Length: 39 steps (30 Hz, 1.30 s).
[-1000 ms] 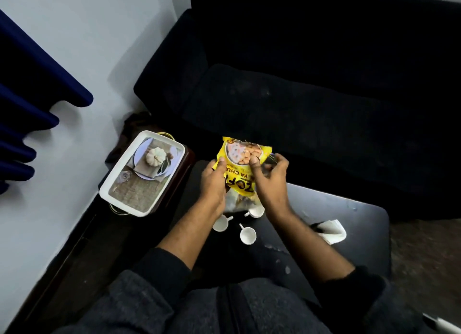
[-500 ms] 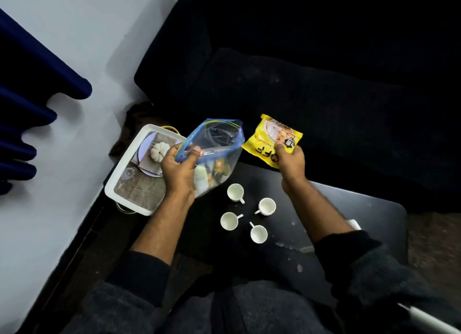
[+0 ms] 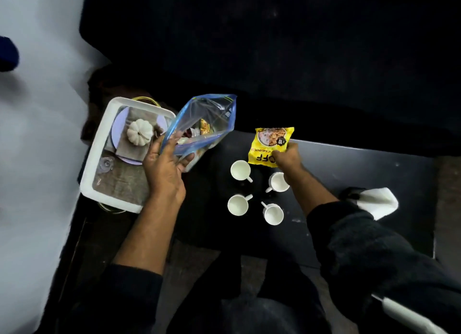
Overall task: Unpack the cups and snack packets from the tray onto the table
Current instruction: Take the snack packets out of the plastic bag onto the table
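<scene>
My right hand [image 3: 287,157] grips a yellow snack packet [image 3: 270,144] low over the dark table [image 3: 374,169], just behind several small white cups [image 3: 240,170]. My left hand [image 3: 164,166] holds a clear zip bag with a blue rim [image 3: 202,126], its mouth gaping, with more packets inside. The bag hangs between the cups and the white tray [image 3: 99,169] at the left.
The tray's floor carries a printed picture of a white pumpkin on a plate. A white cloth [image 3: 376,204] lies at the table's right. A black sofa [image 3: 274,46] runs along the far side, and a pale wall stands to the left.
The yellow packet came out of the zip bag in my right hand, swung right and has now dropped down to the table behind the cups. My left hand kept the bag.
</scene>
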Each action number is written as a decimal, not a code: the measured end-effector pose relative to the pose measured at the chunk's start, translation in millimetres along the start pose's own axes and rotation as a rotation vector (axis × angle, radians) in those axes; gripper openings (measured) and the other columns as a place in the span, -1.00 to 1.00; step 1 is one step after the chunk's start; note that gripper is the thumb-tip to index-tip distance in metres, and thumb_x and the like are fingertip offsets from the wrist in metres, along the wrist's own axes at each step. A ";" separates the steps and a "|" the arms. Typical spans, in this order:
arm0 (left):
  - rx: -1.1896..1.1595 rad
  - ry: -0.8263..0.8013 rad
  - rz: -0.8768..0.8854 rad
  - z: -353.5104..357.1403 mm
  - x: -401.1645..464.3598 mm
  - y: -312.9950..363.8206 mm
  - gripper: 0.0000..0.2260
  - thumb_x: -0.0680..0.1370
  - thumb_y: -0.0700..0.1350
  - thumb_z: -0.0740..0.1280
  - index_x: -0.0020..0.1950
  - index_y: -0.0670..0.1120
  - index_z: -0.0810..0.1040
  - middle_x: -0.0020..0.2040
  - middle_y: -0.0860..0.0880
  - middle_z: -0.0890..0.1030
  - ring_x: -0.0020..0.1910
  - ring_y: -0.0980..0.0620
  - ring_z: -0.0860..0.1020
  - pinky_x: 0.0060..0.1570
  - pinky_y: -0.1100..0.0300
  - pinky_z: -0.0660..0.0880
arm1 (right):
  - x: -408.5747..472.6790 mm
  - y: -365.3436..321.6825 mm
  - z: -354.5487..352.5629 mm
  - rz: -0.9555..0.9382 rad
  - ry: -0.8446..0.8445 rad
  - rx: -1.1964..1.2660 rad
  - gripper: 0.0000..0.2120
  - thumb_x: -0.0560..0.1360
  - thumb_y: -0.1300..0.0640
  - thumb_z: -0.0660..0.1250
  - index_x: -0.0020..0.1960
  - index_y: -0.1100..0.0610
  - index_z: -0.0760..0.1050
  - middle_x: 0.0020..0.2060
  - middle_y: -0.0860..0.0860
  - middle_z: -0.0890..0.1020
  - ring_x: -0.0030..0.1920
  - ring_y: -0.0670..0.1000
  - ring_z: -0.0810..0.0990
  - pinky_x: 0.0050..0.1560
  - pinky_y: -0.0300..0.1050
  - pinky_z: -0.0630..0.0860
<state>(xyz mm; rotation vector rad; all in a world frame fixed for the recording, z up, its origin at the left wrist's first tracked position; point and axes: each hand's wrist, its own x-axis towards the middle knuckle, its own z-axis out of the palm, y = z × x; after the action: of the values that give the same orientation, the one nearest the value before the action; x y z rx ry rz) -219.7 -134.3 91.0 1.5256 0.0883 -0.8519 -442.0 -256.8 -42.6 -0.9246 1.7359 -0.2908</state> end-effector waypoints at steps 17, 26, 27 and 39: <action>0.099 -0.099 -0.003 -11.0 9.5 -28.4 -0.83 0.66 -0.19 0.31 0.01 0.02 0.66 0.01 0.06 0.72 -0.04 0.05 0.68 -0.26 0.17 0.61 | 27.8 31.0 15.9 -0.067 0.081 -0.709 -0.54 0.57 0.15 0.33 0.38 0.35 0.33 0.33 0.29 0.45 0.35 0.26 0.43 0.33 0.01 0.38; 0.297 -0.100 0.199 -5.8 -18.4 -14.6 -0.86 0.63 -0.21 0.35 -0.01 0.01 0.65 -0.22 0.11 0.68 -0.29 0.13 0.60 -0.53 0.29 0.45 | -131.5 -76.7 28.7 -1.059 0.113 -0.109 -0.82 0.65 0.16 0.25 -0.09 0.21 0.51 -0.16 0.04 0.50 -0.13 -0.01 0.48 -0.11 -0.22 0.38; 0.308 -0.097 0.212 -5.0 -22.5 -13.3 -0.89 0.62 -0.21 0.36 0.00 -0.02 0.65 -0.27 0.11 0.65 -0.37 0.18 0.56 -0.54 0.31 0.43 | -141.2 -81.4 35.6 -1.099 0.037 -0.184 -0.78 0.65 0.14 0.24 -0.14 0.20 0.50 -0.22 0.03 0.49 -0.18 0.01 0.47 -0.15 -0.18 0.35; 0.479 -0.180 0.576 0.3 -60.7 22.0 -0.74 0.61 -0.11 0.38 -0.24 -0.18 0.67 -0.36 -0.11 0.66 -0.33 0.09 0.59 -0.22 0.17 0.54 | -111.4 -73.6 42.8 -1.097 -0.471 -1.305 -0.55 0.69 -0.05 0.05 0.48 0.13 0.38 0.40 0.18 0.47 0.40 0.18 0.43 0.34 -0.06 0.34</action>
<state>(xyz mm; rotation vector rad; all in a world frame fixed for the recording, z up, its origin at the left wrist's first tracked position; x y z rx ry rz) -251.7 -112.5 142.7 1.7737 -0.7013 -0.5552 -360.3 -216.9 64.2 -2.5921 0.6502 0.4400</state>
